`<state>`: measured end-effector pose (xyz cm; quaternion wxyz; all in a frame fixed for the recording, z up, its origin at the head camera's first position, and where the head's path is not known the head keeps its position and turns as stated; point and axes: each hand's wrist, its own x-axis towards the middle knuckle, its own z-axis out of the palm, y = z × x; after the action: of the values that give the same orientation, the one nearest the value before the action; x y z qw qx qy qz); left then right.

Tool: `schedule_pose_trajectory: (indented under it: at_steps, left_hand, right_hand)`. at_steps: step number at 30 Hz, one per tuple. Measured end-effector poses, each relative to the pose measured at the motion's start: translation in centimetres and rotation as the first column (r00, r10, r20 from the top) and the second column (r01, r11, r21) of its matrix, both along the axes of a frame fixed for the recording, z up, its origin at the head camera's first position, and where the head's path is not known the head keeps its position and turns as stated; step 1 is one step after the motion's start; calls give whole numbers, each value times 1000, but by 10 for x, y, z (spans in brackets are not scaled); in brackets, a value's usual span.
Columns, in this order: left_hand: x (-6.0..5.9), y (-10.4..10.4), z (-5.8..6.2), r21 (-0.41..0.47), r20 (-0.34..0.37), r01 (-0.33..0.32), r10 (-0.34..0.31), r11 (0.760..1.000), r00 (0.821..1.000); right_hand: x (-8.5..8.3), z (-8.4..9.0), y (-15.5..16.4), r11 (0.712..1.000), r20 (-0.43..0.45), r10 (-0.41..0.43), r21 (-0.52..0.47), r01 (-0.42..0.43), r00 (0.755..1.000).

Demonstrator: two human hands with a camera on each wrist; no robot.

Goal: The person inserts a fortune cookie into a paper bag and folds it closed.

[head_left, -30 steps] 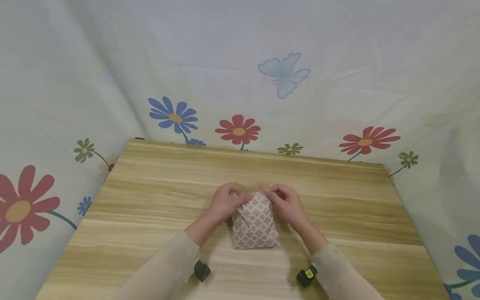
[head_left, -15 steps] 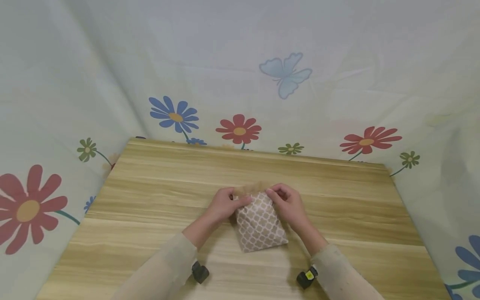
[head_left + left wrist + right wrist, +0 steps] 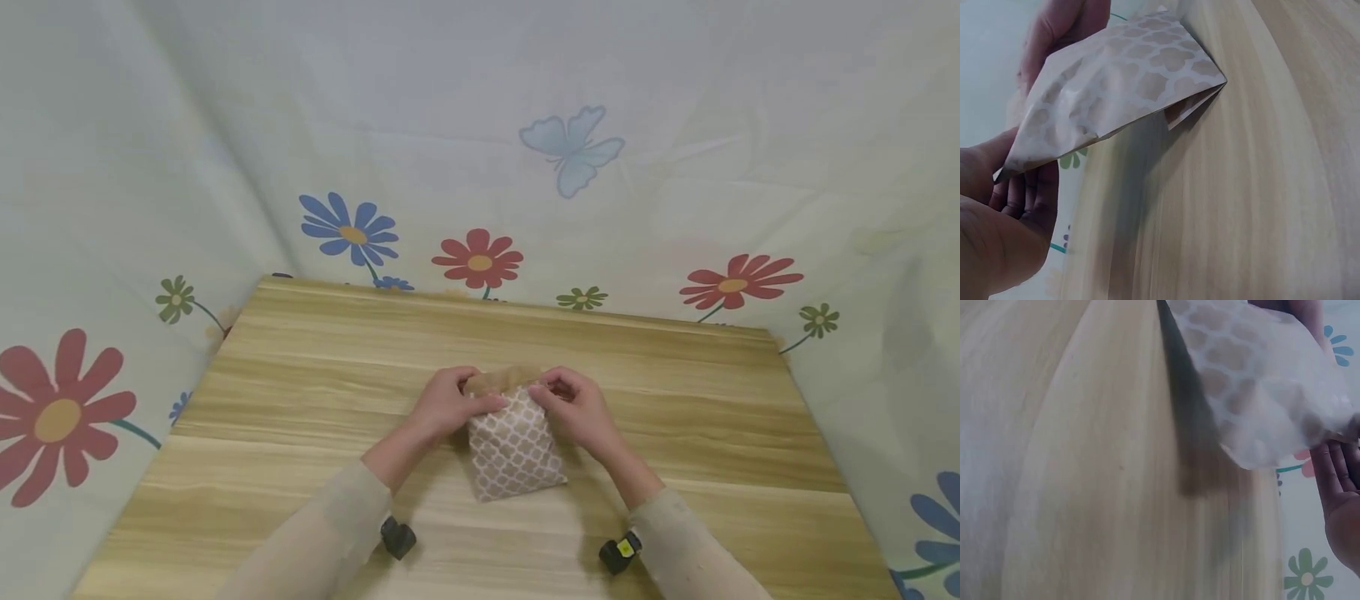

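The wooden table (image 3: pixel 675 400) fills the lower half of the head view, backed by a pale curtain (image 3: pixel 225 125) printed with flowers and 1 blue butterfly. Near the table's middle, a little toward 6 o'clock, stands the paper bag (image 3: pixel 516 446), brown with a white lattice print; its base rests on the wood and its body tilts slightly, the bottom corner swinging toward 5 o'clock, as the left wrist view confirms with 1 lower corner touching the table. Its plain brown mouth sits at 12 o'clock, folded or rolled over between the 2 hands. The left hand (image 3: pixel 444 406) grips the mouth from 9 o'clock, thumb across the near face and fingers curled behind. The right hand (image 3: pixel 576 406) pinches the opposite edge from 3 o'clock, fingers bent over the top, thumb on the patterned front. To do this fold well, I judge that both hands should keep level with each other so the crease runs straight across, not slanting with the bag's tilt; squaring the base flat on the wood first would help. Thin paper like this probably creases sharply but may tear if pulled sideways, so pressing down along the fold seems safer than tugging outward. 2 small black wrist cameras (image 3: pixel 397 537) sit below the cuffs.
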<state>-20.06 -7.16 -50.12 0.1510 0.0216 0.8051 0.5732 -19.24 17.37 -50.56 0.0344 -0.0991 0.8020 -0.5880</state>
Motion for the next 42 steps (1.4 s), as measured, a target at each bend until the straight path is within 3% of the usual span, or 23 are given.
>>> schedule_pose_trajectory:
  at_steps: [7, 16, 21, 27, 32, 37, 42]
  left_hand:
    - [-4, -4, -5, -27, -56, 16, -18, 1000, 998]
    - [-4, -13, -15, 13, -78, 92, -91, 996, 993]
    - [-3, -15, -18, -18, -106, 57, -59, 998, 993]
    - [-3, -12, -17, -40, -129, -13, 8, 999, 992]
    - [-2, -13, -21, -2, -136, -30, 29, 1000, 990]
    - [-2, -17, -24, 5, -135, 23, -22, 1000, 991]
    - [-4, -23, -26, -19, -145, 68, -70, 998, 987]
  right_hand:
    - [-1, 0, 8, 997, -12, 44, 70, -43, 999]
    - [-1, -7, 14, 996, -36, -7, 86, 10, 999]
    - [-1, -8, 15, 996, -11, 8, 84, -7, 1000]
    - [0, -11, 16, 988, 98, 106, 99, -115, 990]
    - [1, -12, 17, 971, 61, 172, 155, -179, 983]
    - [3, -16, 19, 963, -15, 189, 199, -182, 982]
    - [2, -21, 22, 976, 29, 147, 156, -150, 989]
